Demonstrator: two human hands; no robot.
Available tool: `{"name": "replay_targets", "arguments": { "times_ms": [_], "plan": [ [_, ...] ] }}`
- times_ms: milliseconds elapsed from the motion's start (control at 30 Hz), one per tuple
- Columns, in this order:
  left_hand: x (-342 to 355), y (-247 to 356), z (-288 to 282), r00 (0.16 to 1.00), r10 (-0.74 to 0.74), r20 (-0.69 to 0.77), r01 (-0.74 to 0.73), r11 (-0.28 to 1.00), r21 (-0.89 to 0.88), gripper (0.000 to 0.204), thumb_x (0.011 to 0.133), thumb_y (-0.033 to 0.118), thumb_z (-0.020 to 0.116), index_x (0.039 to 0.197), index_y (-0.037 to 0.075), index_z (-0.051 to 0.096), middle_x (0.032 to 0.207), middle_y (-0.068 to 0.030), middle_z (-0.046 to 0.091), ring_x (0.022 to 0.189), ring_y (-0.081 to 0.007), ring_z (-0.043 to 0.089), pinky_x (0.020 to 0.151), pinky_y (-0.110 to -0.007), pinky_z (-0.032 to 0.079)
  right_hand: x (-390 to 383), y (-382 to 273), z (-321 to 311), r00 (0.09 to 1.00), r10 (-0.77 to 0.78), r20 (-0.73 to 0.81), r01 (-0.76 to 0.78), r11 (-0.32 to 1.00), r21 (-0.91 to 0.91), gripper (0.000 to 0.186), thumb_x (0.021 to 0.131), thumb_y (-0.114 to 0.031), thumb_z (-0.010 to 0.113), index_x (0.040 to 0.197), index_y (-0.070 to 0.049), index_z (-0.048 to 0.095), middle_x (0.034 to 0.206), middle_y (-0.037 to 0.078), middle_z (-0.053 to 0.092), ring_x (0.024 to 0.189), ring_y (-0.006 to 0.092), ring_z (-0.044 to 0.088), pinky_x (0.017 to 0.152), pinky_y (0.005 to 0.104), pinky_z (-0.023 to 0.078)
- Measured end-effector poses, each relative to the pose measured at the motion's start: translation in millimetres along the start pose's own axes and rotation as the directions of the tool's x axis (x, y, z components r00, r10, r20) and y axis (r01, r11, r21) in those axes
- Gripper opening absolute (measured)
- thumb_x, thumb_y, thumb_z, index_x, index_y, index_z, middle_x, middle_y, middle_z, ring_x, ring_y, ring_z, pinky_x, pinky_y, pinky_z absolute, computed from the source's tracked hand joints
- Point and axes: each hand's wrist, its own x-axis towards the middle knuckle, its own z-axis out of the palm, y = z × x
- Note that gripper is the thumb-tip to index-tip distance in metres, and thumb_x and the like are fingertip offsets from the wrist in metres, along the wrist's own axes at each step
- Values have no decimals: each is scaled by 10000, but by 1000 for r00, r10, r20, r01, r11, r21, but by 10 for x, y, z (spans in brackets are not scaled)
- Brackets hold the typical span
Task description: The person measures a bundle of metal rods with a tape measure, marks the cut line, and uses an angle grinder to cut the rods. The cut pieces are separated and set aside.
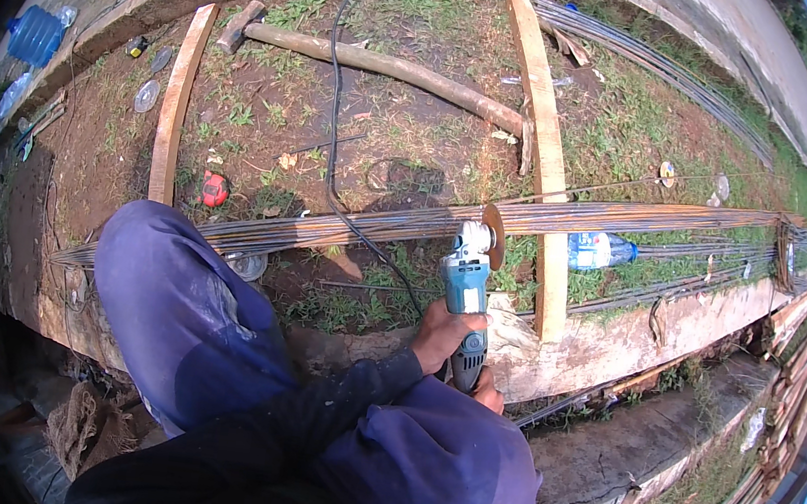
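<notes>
My left hand [445,337] is wrapped round the body of a teal and grey angle grinder [467,285], just behind its silver head. Close to my right knee, my right hand [487,390] grips the rear end of the same tool, partly hidden by the knee. The brown cutting disc [494,238] stands edge-on at the long bundle of thin steel rods [629,219]. Whether disc and rods touch, I cannot tell. Part of the bundle rests across a wooden beam [538,117]. A dark power cord [332,133] runs from the far edge toward the grinder.
A long-handled sledgehammer [386,64] lies beyond the rods. A second wooden beam [180,104] and a red tape measure [215,190] are to the left. A blue-labelled plastic bottle [601,252] lies right of the grinder. More rods [658,67] lie far right; a concrete ledge [636,331] runs nearer.
</notes>
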Motion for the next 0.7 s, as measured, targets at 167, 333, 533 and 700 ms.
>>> {"name": "replay_targets", "arguments": {
  "times_ms": [167, 333, 533, 700],
  "plan": [
    [5, 40, 13, 1000, -2, -14, 1, 1000, -11, 219, 808, 174, 754, 934, 53, 622, 819, -10, 609, 723, -114, 578, 664, -314, 466, 50, 9, 20, 1000, 23, 17, -23, 999, -40, 373, 729, -196, 805, 1002, -39, 604, 809, 253, 707, 825, 448, 706, 751, 510, 541],
    [38, 18, 22, 1000, 24, -8, -24, 1000, -5, 207, 812, 163, 750, 933, 57, 620, 818, -10, 609, 719, -118, 581, 663, -315, 469, 80, -4, -8, 999, 33, 35, -32, 999, -29, 396, 722, -214, 808, 1016, -40, 609, 828, 269, 705, 834, 465, 696, 766, 526, 536],
    [43, 93, 52, 999, 44, 7, -44, 999, -23, 186, 808, 165, 743, 899, 70, 612, 806, -6, 598, 714, -118, 579, 654, -319, 465, 179, 120, -23, 994, -21, 103, 20, 1000, 11, 432, 717, -253, 799, 1039, -41, 605, 831, 287, 694, 837, 493, 678, 764, 548, 528],
    [102, 131, 54, 998, 59, -20, -58, 998, 17, 204, 800, 194, 748, 895, 76, 611, 805, -5, 592, 709, -117, 575, 641, -321, 459, 224, -5, -63, 995, -26, 99, 28, 999, -20, 450, 720, -277, 776, 1056, -38, 595, 823, 297, 688, 840, 505, 668, 775, 559, 524]
  ]
}}
